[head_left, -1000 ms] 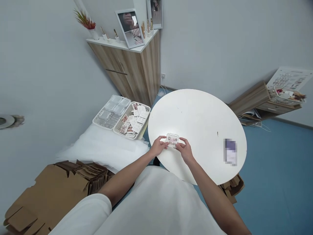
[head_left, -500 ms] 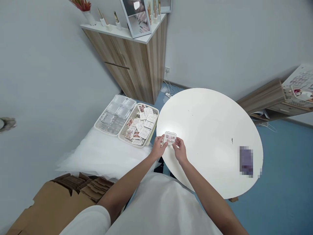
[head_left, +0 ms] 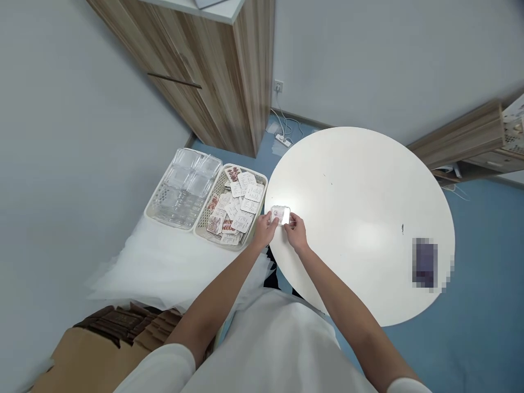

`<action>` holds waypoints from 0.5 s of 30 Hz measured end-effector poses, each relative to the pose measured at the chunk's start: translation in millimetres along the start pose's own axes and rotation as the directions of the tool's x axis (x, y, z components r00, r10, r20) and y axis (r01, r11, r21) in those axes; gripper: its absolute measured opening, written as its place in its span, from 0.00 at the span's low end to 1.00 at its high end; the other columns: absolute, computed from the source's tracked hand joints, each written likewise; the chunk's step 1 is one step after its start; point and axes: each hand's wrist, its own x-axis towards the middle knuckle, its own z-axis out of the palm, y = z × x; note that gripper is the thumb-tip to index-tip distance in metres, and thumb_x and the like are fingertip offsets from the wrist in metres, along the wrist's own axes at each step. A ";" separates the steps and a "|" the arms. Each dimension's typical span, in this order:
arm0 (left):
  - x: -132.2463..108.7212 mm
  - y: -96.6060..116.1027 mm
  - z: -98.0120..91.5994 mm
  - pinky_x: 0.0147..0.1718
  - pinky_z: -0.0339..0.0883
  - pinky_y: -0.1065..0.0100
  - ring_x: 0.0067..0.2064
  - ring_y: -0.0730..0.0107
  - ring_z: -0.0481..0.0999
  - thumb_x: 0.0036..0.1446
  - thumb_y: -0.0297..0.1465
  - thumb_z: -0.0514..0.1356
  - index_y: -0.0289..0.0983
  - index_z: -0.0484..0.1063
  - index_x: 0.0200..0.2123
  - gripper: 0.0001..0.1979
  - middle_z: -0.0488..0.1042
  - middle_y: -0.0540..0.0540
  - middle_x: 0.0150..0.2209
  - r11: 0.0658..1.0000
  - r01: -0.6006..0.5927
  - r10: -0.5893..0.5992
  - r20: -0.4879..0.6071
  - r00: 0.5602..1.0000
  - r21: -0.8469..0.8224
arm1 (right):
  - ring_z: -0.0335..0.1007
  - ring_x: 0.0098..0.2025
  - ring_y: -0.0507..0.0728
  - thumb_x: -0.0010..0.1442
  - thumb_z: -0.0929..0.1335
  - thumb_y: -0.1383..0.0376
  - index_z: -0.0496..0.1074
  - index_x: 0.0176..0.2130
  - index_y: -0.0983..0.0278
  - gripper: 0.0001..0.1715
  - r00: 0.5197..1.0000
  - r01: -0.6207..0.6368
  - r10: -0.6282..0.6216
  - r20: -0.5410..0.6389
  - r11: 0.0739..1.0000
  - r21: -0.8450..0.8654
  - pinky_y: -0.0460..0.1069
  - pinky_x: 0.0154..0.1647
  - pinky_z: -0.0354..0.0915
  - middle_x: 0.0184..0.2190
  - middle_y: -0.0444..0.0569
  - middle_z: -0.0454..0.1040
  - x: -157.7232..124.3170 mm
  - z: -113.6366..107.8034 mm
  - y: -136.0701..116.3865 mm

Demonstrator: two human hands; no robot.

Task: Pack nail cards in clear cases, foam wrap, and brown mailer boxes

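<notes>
A small clear plastic case (head_left: 280,214) is held between both hands above the left edge of the round white table (head_left: 347,180). My left hand (head_left: 265,229) grips its left side, thumb on the front. My right hand (head_left: 296,232) pinches the lower right corner. Glare covers the case's right part, and its small contents are hard to make out. To the left, a basket (head_left: 199,225) holds many printed cards (head_left: 241,221), some with reddish oval pictures. Beside it, another basket (head_left: 149,210) contains stacked clear plastic boxes (head_left: 192,180).
White sheet material (head_left: 164,262) lies under the baskets, with brown cardboard (head_left: 90,355) below it. A wooden cabinet (head_left: 221,71) stands behind. On the table's right is a blurred purple item (head_left: 424,263). A power strip (head_left: 283,141) with cables lies on the floor.
The view has tipped downward, so the cabinet top has mostly left the frame. The case now catches bright glare on its right side. Both hands still hold it.
</notes>
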 end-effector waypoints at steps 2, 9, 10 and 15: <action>3.5 0.2 0.3 0.45 0.56 0.68 0.44 0.63 0.65 0.49 0.44 0.58 0.40 0.67 0.48 0.24 0.62 0.42 0.47 1.000 0.008 -0.008 0.010 1.000 0.010 | 0.63 0.37 0.55 0.46 0.63 0.65 0.62 0.51 0.61 0.31 1.000 -0.010 0.010 0.008 1.000 0.007 0.52 0.39 0.64 0.42 0.50 0.67 3.8 1.6 -1.4; 3.8 3.5 -0.2 0.45 0.57 0.67 0.48 0.61 0.64 0.51 0.44 0.56 0.39 0.63 0.53 0.27 0.59 0.41 0.50 0.999 0.032 -0.032 0.028 0.999 -0.001 | 0.63 0.34 0.54 0.45 0.64 0.66 0.64 0.48 0.61 0.28 1.000 -0.025 0.025 -0.016 0.999 -0.023 0.51 0.37 0.64 0.40 0.49 0.68 4.7 3.8 -10.2; 3.2 3.9 0.0 0.44 0.57 0.67 0.49 0.61 0.63 0.51 0.44 0.56 0.39 0.63 0.53 0.27 0.60 0.41 0.50 1.000 0.030 -0.030 0.031 0.999 -0.008 | 0.63 0.34 0.54 0.45 0.64 0.66 0.64 0.47 0.61 0.27 1.000 -0.019 0.019 -0.020 0.999 -0.041 0.51 0.37 0.64 0.40 0.49 0.68 3.9 4.0 -11.0; 0.5 1.4 2.7 0.44 0.58 0.68 0.51 0.61 0.61 0.50 0.43 0.58 0.40 0.62 0.52 0.27 0.58 0.42 0.52 0.998 0.030 -0.029 0.018 0.999 -0.050 | 0.62 0.35 0.55 0.47 0.61 0.67 0.66 0.44 0.62 0.22 0.998 0.045 -0.049 -0.030 0.991 -0.126 0.51 0.35 0.64 0.37 0.50 0.68 -1.1 4.9 -13.3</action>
